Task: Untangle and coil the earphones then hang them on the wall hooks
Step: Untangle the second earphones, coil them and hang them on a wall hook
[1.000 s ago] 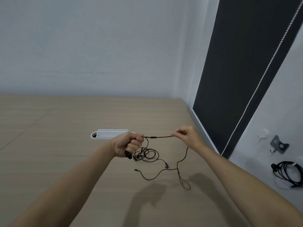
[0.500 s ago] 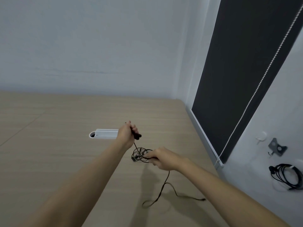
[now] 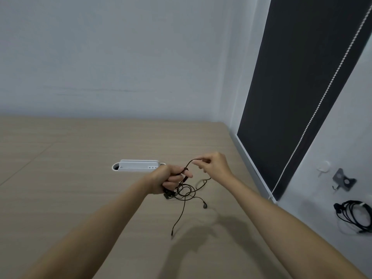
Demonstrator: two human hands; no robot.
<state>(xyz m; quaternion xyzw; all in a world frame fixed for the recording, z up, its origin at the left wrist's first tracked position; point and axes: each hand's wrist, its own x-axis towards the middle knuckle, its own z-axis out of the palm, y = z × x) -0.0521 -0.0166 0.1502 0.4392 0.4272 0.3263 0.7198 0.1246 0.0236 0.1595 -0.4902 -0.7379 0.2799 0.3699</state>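
Note:
Thin black earphones [image 3: 185, 193] hang in loose loops above the wooden desk. My left hand [image 3: 168, 179] is closed on a bunch of the cable. My right hand [image 3: 214, 165] pinches the same cable a little higher and to the right, arching it between both hands. One earbud [image 3: 204, 205] dangles below the loops, and a free end [image 3: 172, 232] trails down toward me. On the right wall sit a clear hook [image 3: 323, 167] and a dark grey hook [image 3: 343, 181]. Another black coiled cable [image 3: 354, 215] hangs on the wall below them.
A white cable-port box [image 3: 137, 166] is set into the desk [image 3: 80, 178] just left of my left hand. A dark roller blind [image 3: 298, 81] with a white bead chain [image 3: 314, 111] covers the window at right. The wall corner lies behind the desk.
My right hand has risen from low beside the loops to above and right of my left hand, drawing the cable up. The trailing end has swung left under the coil.

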